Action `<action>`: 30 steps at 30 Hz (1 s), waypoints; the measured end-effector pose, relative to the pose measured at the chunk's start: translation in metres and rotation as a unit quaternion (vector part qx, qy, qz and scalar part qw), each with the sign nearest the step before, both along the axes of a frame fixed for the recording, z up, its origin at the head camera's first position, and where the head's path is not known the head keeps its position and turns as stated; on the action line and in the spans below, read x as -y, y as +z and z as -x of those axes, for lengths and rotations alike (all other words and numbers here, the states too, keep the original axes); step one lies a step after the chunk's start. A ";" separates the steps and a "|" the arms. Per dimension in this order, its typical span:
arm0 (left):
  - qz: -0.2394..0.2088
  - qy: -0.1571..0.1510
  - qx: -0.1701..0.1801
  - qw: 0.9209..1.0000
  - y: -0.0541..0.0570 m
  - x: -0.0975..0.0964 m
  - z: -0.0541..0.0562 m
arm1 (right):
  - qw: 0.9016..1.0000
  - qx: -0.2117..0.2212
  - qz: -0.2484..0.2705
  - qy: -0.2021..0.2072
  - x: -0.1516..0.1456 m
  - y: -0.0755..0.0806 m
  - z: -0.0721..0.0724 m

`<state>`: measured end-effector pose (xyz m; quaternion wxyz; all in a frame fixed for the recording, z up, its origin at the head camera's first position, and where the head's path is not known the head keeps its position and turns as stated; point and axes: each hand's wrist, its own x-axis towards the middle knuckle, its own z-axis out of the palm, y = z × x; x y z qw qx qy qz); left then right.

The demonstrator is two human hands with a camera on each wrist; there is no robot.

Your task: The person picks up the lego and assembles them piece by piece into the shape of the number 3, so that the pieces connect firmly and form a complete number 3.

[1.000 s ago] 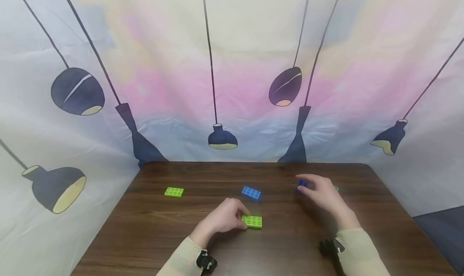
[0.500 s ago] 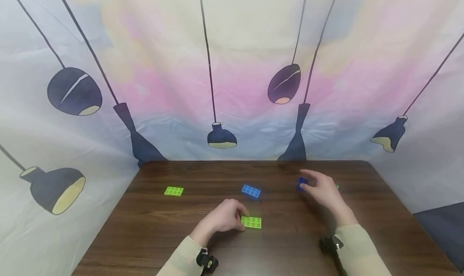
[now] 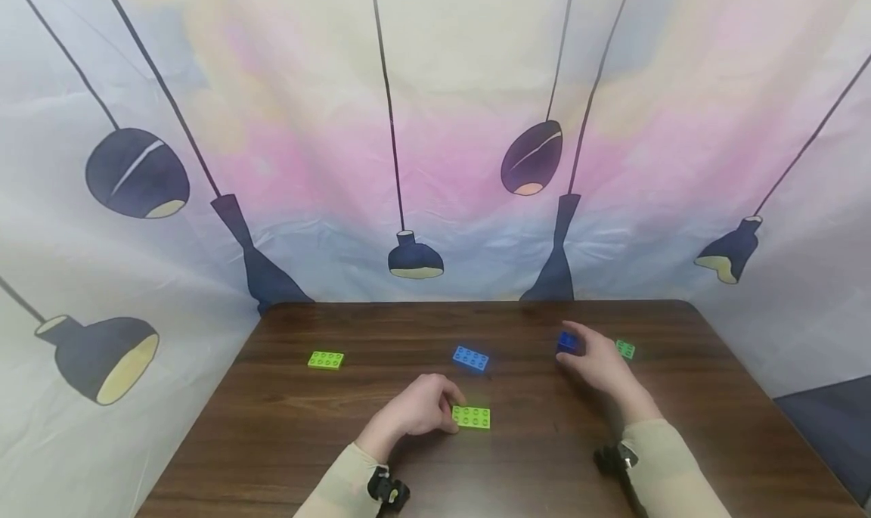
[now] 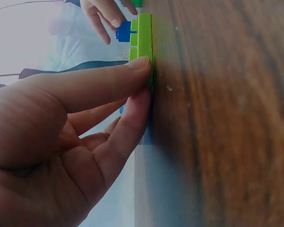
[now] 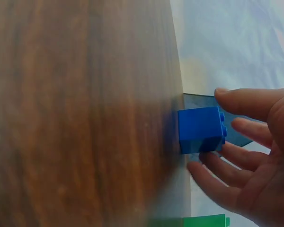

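Note:
A flat lime-green toy brick (image 3: 472, 417) with two rows of studs lies on the near middle of the table. My left hand (image 3: 422, 407) pinches its left end between thumb and fingers; the left wrist view shows the thumb on the brick's near face. Farther back on the right, a small dark-blue brick (image 5: 201, 128) stands upright on the table, studs up. Around it my right hand (image 3: 599, 359) is spread, thumb held apart from the brick and fingers loosely extended beside it. Just right of that hand sits a small green brick (image 3: 625, 349).
Another flat lime-green brick (image 3: 326, 361) lies at the back left of the brown wooden table (image 3: 272, 442). A flat light-blue brick (image 3: 471, 358) lies at the back middle, slightly turned. Behind the table hangs a cloth (image 3: 327, 162) printed with lamps.
My right hand has shifted slightly left, so the small green brick shows more fully, and its thumb has come off the front of the dark-blue brick. The left hand keeps its pinch.

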<state>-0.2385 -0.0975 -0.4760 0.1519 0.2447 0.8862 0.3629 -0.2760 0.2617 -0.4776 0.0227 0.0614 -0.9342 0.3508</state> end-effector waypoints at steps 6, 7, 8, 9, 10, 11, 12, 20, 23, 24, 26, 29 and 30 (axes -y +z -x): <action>-0.005 0.003 0.004 1.000 0.001 0.001 -0.002 | 1.000 0.014 -0.008 -0.002 0.002 -0.002 -0.001; -0.005 0.003 0.004 1.000 0.002 0.001 -0.002 | 1.000 0.014 -0.009 -0.002 0.002 0.000 -0.001; -0.004 0.002 0.002 1.000 0.002 0.001 -0.002 | 1.000 0.015 -0.011 -0.002 0.001 0.000 -0.001; -0.004 0.002 0.002 1.000 0.003 0.001 -0.002 | 1.000 0.016 -0.012 -0.003 0.001 0.001 -0.001; -0.004 0.001 0.001 1.000 0.003 0.001 -0.001 | 1.000 0.017 -0.014 -0.004 0.000 0.001 -0.001; -0.004 0.002 0.001 1.000 0.003 0.001 -0.001 | 1.000 0.018 -0.015 -0.005 0.000 0.002 -0.001; -0.004 0.003 0.003 1.000 0.004 0.001 -0.002 | 1.000 0.019 -0.018 -0.007 0.000 0.002 -0.001; -0.009 0.007 0.017 1.000 -0.002 0.003 -0.003 | 0.999 0.031 -0.016 -0.019 0.003 -0.002 -0.004; -0.012 0.006 0.017 1.000 -0.003 0.004 -0.002 | 0.999 0.034 -0.011 -0.018 0.003 -0.003 -0.004; -0.011 0.006 0.017 1.000 -0.004 0.004 -0.002 | 0.999 0.035 -0.011 -0.017 0.002 -0.004 -0.004; -0.011 0.005 0.018 1.000 -0.004 0.004 -0.002 | 0.999 0.037 -0.009 -0.015 0.001 -0.006 -0.004; -0.012 0.002 0.014 1.000 -0.004 0.003 -0.001 | 0.999 0.039 -0.009 -0.016 -0.001 -0.006 -0.003; -0.013 0.001 0.012 1.000 -0.003 0.003 0.000 | 0.999 0.041 -0.007 -0.019 -0.002 -0.005 -0.002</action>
